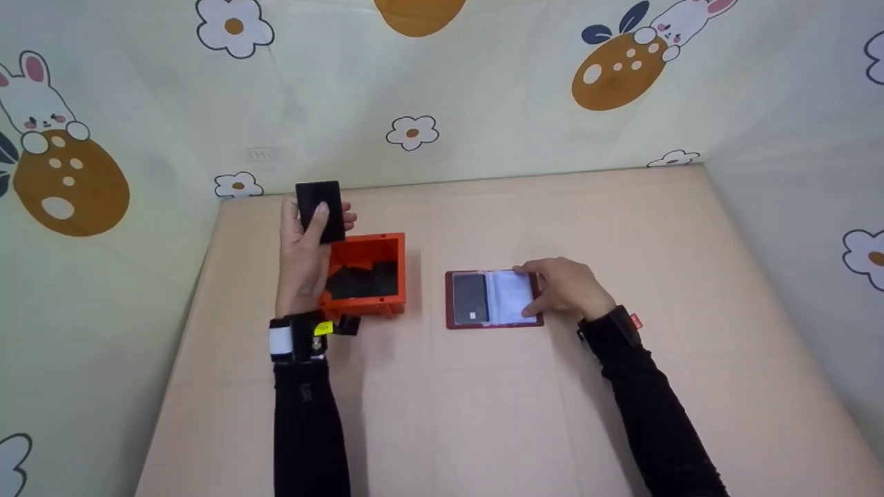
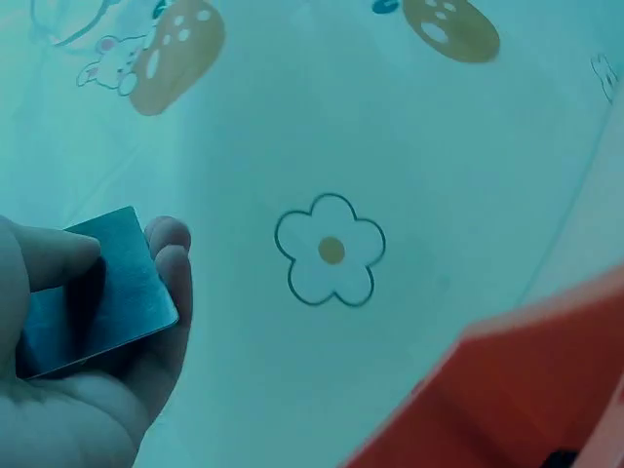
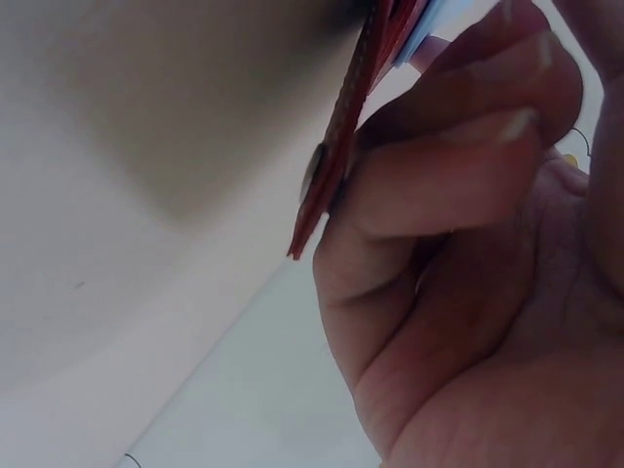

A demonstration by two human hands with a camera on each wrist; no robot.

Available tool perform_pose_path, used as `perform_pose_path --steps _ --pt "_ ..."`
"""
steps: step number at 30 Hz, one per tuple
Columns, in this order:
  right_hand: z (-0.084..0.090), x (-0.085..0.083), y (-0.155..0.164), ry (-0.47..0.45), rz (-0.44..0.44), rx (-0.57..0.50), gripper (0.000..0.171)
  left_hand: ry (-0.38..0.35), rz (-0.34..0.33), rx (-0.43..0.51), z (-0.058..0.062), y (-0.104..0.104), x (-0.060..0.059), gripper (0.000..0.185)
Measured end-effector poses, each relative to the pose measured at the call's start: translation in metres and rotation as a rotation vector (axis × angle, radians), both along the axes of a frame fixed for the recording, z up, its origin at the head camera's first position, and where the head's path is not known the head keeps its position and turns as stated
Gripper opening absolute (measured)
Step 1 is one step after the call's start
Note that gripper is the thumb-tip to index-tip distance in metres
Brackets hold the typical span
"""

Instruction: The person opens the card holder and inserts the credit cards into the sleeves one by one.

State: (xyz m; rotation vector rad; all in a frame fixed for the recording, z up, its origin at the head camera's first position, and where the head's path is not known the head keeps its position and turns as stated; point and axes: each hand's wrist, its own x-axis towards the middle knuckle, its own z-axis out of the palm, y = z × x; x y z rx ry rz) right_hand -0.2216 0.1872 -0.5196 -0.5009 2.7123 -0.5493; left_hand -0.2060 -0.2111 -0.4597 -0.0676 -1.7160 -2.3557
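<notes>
Head view: a pale backdrop (image 1: pixel 331 103), printed with flowers and rabbits, is seen behind and beside a beige-covered table (image 1: pixel 483 414). Left of the table's centre, an open-topped orange bin (image 1: pixel 400 276) is placed, with dark flat pieces (image 1: pixel 366 281) contained in it. The left hand (image 1: pixel 302 255) is raised at the bin's left side; the right hand (image 1: pixel 568 284) is lowered to the table. Between the bin and the right hand, a dark-red card wallet (image 1: pixel 493 299) is laid open, its right edge pinched by the right thumb and fingers. A black card (image 1: pixel 321 207) is clamped in the left hand, thumb across its face, fingers behind. In the wallet's left pocket, a dark card with a small pale square (image 1: pixel 470 297) is visible.
</notes>
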Motion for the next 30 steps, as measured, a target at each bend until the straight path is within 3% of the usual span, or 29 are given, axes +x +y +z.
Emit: perform_pose_path --steps 6,10,14,18,23,26,30 --pt "0.000 -0.001 0.000 -0.005 -0.006 -0.007 0.079 -0.006 -0.168 0.101 0.002 -0.002 0.000 0.049" --pt "-0.001 -0.001 -0.001 -0.017 -0.009 -0.014 0.079 0.011 -0.184 0.097 0.001 -0.002 0.000 0.050" --pt "-0.001 0.000 0.000 -0.008 0.000 -0.018 0.078 0.004 -0.099 0.059 -0.001 -0.001 -0.001 0.043" --pt "0.000 0.001 0.002 0.010 0.007 -0.022 0.078 -0.023 0.054 0.002 -0.006 0.003 -0.005 0.021" --pt "-0.001 0.002 0.002 0.021 0.014 -0.026 0.078 -0.004 0.231 -0.115 -0.013 0.010 -0.011 0.017" --pt "-0.001 0.002 0.002 0.021 0.014 -0.025 0.078 -0.008 0.275 -0.170 -0.013 0.014 -0.011 0.018" --pt "-0.001 0.002 0.002 0.013 0.012 -0.030 0.078 -0.046 0.277 -0.193 -0.013 0.017 -0.008 0.016"
